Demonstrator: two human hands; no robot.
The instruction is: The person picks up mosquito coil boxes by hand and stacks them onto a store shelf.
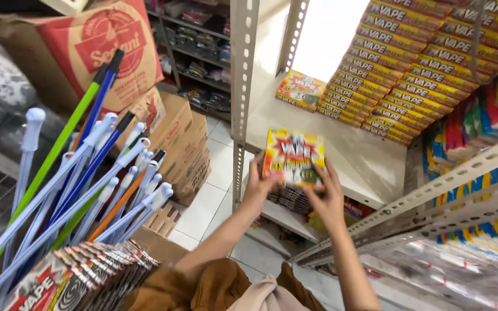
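yellow-red flat box (293,158) held between both hands; matching boxes stacked (410,69) on shelf; brown cartons (174,138) left.

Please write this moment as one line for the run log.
left hand: holds stack of flat boxes | right hand: holds same stack | position: above white shelf edge | nearby: stacked box rows

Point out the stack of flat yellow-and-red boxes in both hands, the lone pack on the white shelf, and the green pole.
Held stack of yellow-and-red boxes (293,156), head view, top face.
Lone yellow-and-red pack (301,90), head view, top face.
Green pole (59,150), head view, mid-shaft.
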